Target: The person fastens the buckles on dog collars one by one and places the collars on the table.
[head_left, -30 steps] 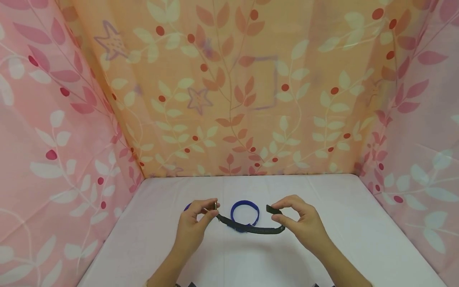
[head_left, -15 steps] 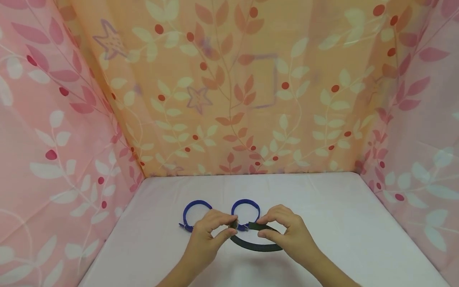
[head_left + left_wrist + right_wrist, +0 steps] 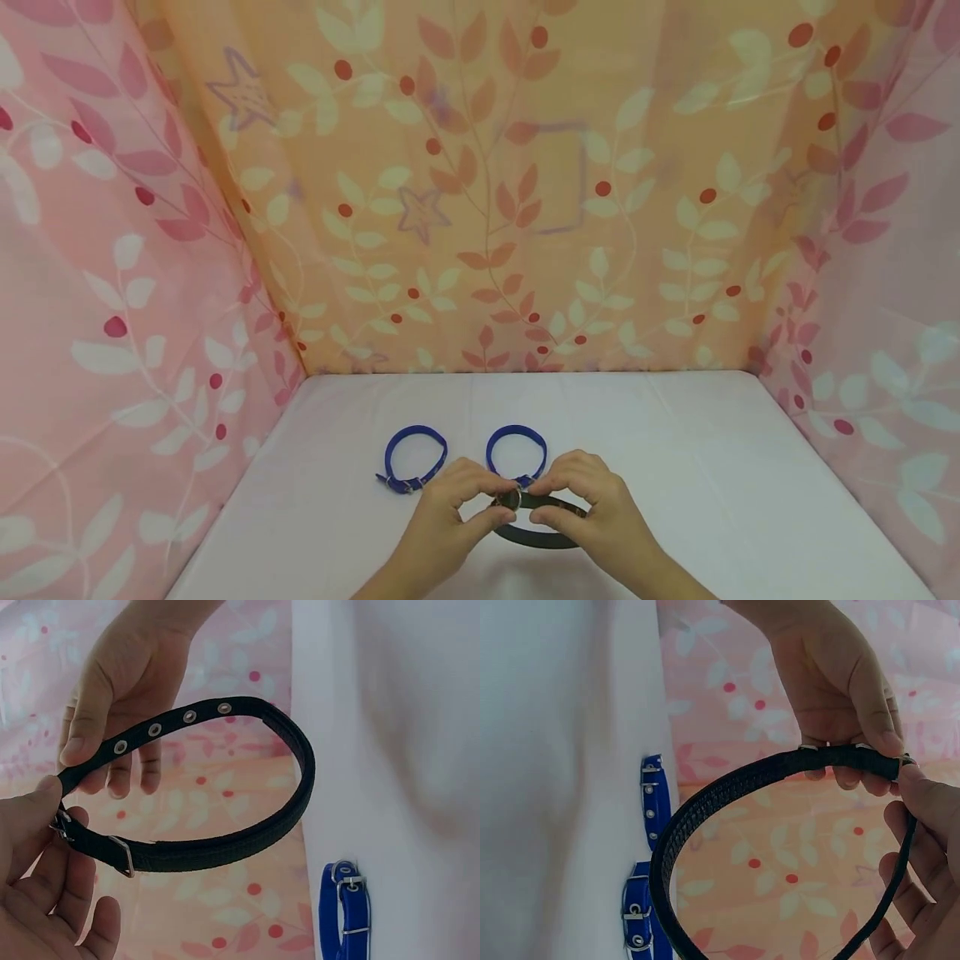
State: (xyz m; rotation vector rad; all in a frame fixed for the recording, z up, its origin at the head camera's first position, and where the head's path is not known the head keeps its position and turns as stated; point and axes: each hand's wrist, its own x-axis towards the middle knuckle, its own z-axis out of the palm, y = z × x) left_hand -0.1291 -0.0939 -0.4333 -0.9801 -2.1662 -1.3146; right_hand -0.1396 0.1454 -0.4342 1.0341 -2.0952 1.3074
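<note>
A black buckle collar (image 3: 543, 540) is held bent into a loop above the table, with metal eyelets along one end. At its buckle end my left hand (image 3: 450, 521) pinches the strap beside the metal buckle (image 3: 60, 823). The thumb and fingers of my right hand (image 3: 603, 512) grip the eyelet end, and its tip is right at the buckle. In the left wrist view a square metal loop (image 3: 122, 856) shows on the strap close to the buckle. The two hands nearly meet, and their fingertips partly hide the tip and buckle.
Two blue buckle collars lie fastened into rings on the white table (image 3: 315, 500): one (image 3: 388, 454) to the left, another (image 3: 489, 450) just behind my hands. Patterned cloth walls (image 3: 645, 250) enclose the table at the back and sides.
Both hands have come together, bringing the collar's eyelet end to the buckle and bending the strap into a loop. They have also come nearer to me, uncovering the left blue collar.
</note>
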